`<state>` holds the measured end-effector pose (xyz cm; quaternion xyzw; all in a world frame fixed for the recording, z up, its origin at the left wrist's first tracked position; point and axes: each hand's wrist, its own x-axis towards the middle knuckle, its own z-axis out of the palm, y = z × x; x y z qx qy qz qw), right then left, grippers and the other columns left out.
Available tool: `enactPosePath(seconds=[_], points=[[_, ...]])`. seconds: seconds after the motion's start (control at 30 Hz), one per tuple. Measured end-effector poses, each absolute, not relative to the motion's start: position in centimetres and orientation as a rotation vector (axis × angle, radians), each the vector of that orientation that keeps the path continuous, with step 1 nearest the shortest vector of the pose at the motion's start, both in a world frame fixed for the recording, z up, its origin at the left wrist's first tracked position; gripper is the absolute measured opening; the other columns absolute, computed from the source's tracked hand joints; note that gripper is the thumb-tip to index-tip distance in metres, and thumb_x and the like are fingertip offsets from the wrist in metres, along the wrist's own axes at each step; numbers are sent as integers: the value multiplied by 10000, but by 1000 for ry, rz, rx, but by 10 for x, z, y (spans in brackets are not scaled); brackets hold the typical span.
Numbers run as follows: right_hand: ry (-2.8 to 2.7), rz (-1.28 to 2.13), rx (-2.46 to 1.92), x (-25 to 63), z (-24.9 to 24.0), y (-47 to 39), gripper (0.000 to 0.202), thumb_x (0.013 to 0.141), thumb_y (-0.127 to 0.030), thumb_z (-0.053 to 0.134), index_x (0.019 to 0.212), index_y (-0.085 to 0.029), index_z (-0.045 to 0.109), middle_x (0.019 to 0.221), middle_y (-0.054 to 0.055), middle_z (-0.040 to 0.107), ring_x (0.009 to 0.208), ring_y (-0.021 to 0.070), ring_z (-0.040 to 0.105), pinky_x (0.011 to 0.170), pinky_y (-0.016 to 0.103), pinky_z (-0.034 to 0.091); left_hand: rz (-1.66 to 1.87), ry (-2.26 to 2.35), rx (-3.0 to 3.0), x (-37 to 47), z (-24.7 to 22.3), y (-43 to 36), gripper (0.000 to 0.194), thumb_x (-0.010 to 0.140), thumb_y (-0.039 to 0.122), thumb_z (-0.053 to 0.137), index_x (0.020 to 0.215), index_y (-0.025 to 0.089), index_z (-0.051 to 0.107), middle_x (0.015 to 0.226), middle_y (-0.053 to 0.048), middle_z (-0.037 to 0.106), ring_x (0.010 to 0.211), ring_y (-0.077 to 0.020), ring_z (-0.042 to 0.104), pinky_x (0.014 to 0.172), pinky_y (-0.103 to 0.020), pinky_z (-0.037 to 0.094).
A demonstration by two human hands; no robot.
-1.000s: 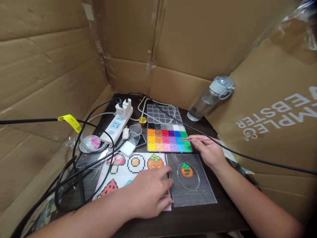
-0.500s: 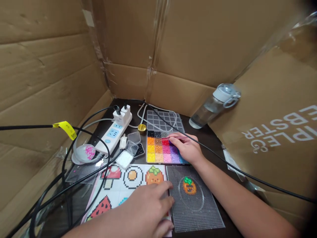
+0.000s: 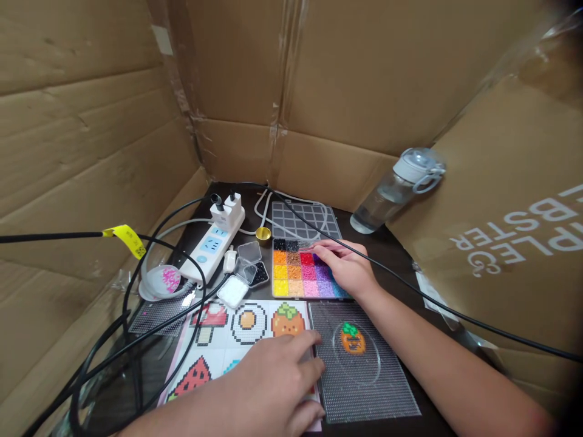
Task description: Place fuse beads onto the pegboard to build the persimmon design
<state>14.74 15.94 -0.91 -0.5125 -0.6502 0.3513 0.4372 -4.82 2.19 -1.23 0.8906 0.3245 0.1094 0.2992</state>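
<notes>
My right hand (image 3: 348,267) is closed around thin tweezers (image 3: 308,248), whose tips are over the upper compartments of the bead box (image 3: 288,297). The box holds small beads sorted by colour. My left hand (image 3: 277,376) lies with its fingers apart on the pattern sheet (image 3: 218,354), at the near edge of the clear pegboard (image 3: 337,406). On the pegboard, beads form an orange shape with a green top (image 3: 353,338), with a few dark beads or gaps in its middle. A printed orange fruit (image 3: 286,321) shows on the sheet above my left hand.
Small clear boxes of white (image 3: 232,292) and black beads (image 3: 260,274) stand beside the power strip (image 3: 200,258). A water bottle (image 3: 382,197) is at the back right. Black cables (image 3: 122,340) loop across the left, one crossing above my right wrist. Cardboard walls surround the table.
The view has shifted slightly, moving the table things a little to the right. The tweezer tips are slightly higher over the bead box. My left hand keeps its place on the sheet.
</notes>
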Motion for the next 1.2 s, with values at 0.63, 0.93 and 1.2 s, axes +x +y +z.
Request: enactPosePath(seconds=[0.63,0.93,1.2], points=[[-1694,922,-1289,117,-4,155,142,763,-333,696,773,-204,755,840,57,784,791,204,735,737,334,588,256,874,2397,-48,-3,21,367,886,365,623,1209,192,618,1402,-113,505,1054,-318,646,875,-470,568],[-1677,921,-1281,116,-10,156,145,761,-327,687,766,-202,760,829,59,784,779,204,735,724,329,592,247,874,2412,-48,-3,20,365,893,383,608,1201,187,622,1403,-104,504,1035,-312,651,859,-470,574],[-1699,892,-1308,115,-8,156,154,751,-334,689,744,-200,763,811,63,784,779,216,737,717,330,588,240,872,2427,-48,-4,21,372,890,376,612,1214,194,617,1403,-95,504,1021,-310,659,836,-466,583]])
